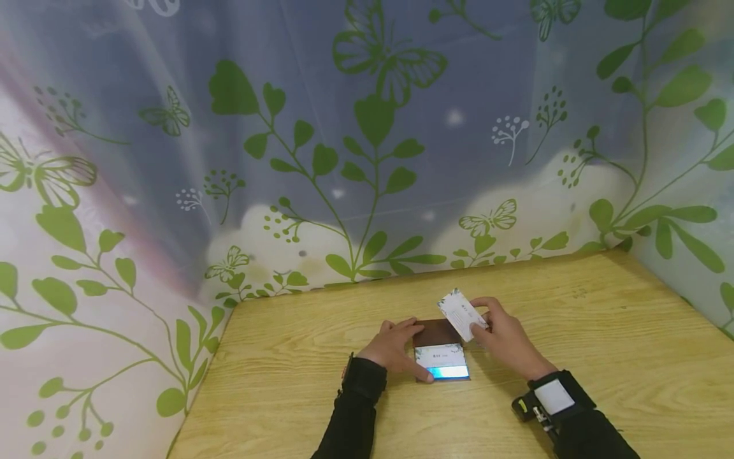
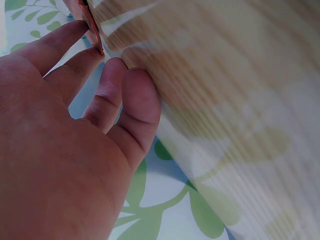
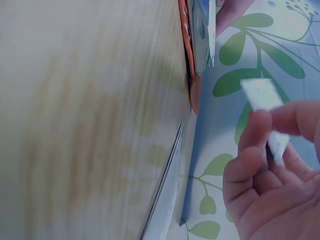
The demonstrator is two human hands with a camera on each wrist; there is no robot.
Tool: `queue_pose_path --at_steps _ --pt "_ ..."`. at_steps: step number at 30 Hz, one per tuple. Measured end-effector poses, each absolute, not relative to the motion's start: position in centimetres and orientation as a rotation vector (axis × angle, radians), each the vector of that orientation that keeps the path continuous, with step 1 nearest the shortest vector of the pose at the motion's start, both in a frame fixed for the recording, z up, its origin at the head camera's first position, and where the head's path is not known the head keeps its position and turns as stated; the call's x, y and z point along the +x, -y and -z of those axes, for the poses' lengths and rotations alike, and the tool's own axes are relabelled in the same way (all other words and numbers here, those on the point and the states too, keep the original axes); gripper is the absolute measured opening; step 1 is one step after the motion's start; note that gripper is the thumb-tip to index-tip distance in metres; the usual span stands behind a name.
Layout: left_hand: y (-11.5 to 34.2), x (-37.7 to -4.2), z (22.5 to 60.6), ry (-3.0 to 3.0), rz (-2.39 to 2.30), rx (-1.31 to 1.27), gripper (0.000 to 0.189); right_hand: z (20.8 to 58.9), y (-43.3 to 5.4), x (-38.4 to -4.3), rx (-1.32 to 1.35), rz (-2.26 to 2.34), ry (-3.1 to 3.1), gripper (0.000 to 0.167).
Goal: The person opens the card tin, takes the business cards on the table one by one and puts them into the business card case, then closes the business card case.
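On the wooden table lies an opened brown card holder (image 1: 434,333). A white card with a leafy print (image 1: 438,354) sits in its near half, above a bright bluish-white strip (image 1: 450,371). My left hand (image 1: 392,347) rests along the holder's left side, its thumb on the near left corner and fingertips at the upper left edge. In the left wrist view, fingertips touch the holder's orange-brown edge (image 2: 93,30). My right hand (image 1: 504,338) pinches another white card (image 1: 461,315), tilted above the holder's upper right corner. Right wrist view shows this card (image 3: 265,97) between thumb and fingers, blurred.
The table (image 1: 298,357) has a light wood grain. A curtain (image 1: 287,191) printed with leaves and butterflies hangs behind it and at both sides. In the right wrist view a grey pointed shape (image 3: 165,195) stands low; I cannot tell what it is.
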State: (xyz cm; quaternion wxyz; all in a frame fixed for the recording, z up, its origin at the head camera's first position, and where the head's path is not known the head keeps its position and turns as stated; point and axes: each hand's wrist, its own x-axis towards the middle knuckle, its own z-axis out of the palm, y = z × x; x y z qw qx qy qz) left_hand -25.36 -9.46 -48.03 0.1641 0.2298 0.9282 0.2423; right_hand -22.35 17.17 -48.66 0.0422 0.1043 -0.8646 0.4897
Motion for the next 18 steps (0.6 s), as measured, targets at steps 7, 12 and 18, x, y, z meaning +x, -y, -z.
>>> queue_pose_path --at_steps 7,12,18 --pt "9.4 -25.5 48.2 -2.658 -0.673 0.648 0.105 48.63 -16.72 -22.19 0.4 -1.486 2.653 0.04" --pt "9.4 -25.51 48.2 -2.665 -0.665 0.649 0.105 48.86 -16.5 -22.33 0.44 -1.507 2.69 0.04" --pt "9.42 -25.63 48.33 -2.66 -0.699 0.651 0.107 49.06 -16.5 -22.38 0.532 -1.504 2.751 0.035"
